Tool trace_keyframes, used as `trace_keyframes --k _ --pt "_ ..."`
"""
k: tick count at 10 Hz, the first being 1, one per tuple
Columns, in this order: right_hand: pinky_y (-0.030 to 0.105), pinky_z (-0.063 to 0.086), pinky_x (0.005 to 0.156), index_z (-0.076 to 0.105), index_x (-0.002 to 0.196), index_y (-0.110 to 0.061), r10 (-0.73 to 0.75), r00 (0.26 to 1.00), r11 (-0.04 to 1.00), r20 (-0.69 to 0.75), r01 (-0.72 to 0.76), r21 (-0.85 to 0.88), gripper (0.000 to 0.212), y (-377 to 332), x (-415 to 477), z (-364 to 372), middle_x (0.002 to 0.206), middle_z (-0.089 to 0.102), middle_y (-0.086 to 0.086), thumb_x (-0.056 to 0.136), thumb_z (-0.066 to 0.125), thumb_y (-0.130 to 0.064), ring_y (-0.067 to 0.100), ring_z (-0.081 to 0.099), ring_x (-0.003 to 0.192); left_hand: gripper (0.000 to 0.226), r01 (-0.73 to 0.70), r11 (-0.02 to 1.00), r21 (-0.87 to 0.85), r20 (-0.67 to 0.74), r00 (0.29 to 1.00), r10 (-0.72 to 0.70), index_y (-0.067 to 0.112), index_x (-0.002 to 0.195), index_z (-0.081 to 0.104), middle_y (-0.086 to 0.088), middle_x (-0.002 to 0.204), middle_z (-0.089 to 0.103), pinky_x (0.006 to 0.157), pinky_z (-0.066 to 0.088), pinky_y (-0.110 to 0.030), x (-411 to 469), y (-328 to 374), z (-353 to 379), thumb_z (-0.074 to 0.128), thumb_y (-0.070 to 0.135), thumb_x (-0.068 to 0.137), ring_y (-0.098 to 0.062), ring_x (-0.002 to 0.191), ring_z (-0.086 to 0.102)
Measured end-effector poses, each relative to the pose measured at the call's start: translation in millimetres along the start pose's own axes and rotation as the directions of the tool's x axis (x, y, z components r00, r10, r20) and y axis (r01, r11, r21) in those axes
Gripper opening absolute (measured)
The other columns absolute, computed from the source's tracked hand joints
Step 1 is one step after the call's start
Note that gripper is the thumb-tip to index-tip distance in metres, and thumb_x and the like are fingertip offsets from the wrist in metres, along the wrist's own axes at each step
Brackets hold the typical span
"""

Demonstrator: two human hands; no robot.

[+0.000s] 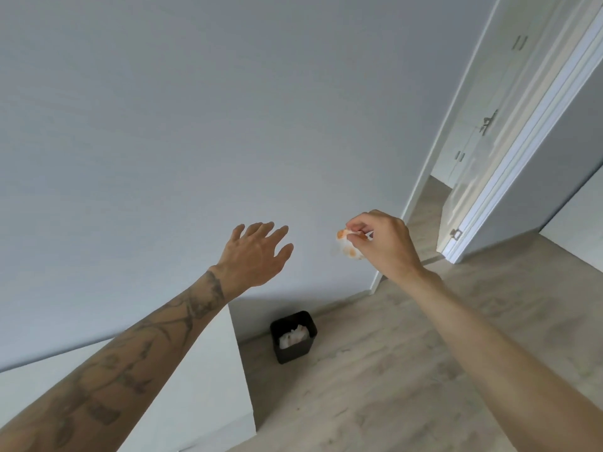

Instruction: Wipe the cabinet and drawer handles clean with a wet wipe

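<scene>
My right hand (383,243) is raised in front of the grey wall and pinches a crumpled white wet wipe (348,247) with orange stains. The wipe hangs above a small black bin (277,334) on the floor, which holds several crumpled white wipes. My left hand (254,252) is stretched forward with its fingers spread and holds nothing. A white cabinet (195,386) stands below my left forearm. Through the doorway at the right I see white cupboards with small metal handles (519,42).
A plain grey wall (195,125) fills most of the view. Light wood flooring (408,370) runs from the bin to the right. An open white door (509,177) with a lever handle stands at the right, beside the doorway.
</scene>
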State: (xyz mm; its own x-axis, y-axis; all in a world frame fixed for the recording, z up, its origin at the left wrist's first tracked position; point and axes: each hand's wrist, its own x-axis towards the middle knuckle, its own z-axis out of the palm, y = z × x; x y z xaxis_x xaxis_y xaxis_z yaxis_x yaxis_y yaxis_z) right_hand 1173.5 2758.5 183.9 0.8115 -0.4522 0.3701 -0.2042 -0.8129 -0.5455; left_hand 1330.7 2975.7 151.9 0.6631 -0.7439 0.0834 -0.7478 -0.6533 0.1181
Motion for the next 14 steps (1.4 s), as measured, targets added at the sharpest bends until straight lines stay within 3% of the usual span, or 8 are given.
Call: trace_keyframes --k 4,7,10,12,14 --pt "0.036 0.059 0.087 0.079 0.100 -0.020 -0.091 0.975 0.994 0.201 0.076 0.080 0.014 146 146 116 0.098 0.074 -0.007 0.090 0.078 -0.012 0.011 0.070 0.092 0.058 0.193 0.981 0.027 0.091 0.977 -0.194 0.034 0.167 0.029 0.003 0.173 0.029 0.131 0.012 -0.046 145 -12 123 0.030 0.055 0.113 -0.019 0.159 0.025" --pt "0.038 0.059 0.085 0.078 0.099 -0.019 -0.079 0.915 0.989 0.396 0.022 0.148 0.013 238 192 236 0.098 0.073 -0.007 0.092 0.076 -0.009 0.011 0.070 0.091 0.058 0.368 0.930 -0.024 0.172 0.918 -0.359 0.033 0.166 0.032 0.002 0.172 0.032 0.130 0.016 -0.044 203 -32 236 0.035 0.054 0.111 -0.019 0.157 0.029" --pt "0.035 0.056 0.085 0.077 0.100 -0.019 -0.014 0.835 0.985 0.550 -0.083 0.151 0.015 376 132 446 0.100 0.072 -0.007 0.089 0.074 -0.010 0.013 0.068 0.093 0.057 0.477 0.878 -0.047 0.277 0.851 -0.447 0.030 0.164 0.032 0.000 0.170 0.033 0.127 0.018 -0.040 205 -55 452 0.036 0.051 0.112 -0.020 0.157 0.029" --pt "0.033 0.055 0.076 0.077 0.096 -0.023 -0.028 0.788 0.995 0.615 -0.039 0.095 0.018 471 76 588 0.093 0.070 -0.009 0.087 0.071 -0.008 0.012 0.066 0.086 0.060 0.531 0.846 -0.052 0.353 0.802 -0.482 0.033 0.167 0.027 0.004 0.172 0.030 0.129 0.016 -0.038 192 -72 601 0.032 0.055 0.112 -0.017 0.158 0.025" --pt "0.036 0.057 0.089 0.077 0.111 -0.019 0.026 0.724 0.999 0.689 -0.036 0.000 0.020 525 52 659 0.106 0.073 -0.005 0.094 0.071 -0.011 0.015 0.069 0.101 0.059 0.520 0.854 -0.023 0.328 0.811 -0.485 0.033 0.167 0.027 0.005 0.170 0.033 0.129 0.016 -0.037 187 -85 674 0.031 0.055 0.113 -0.017 0.157 0.027"
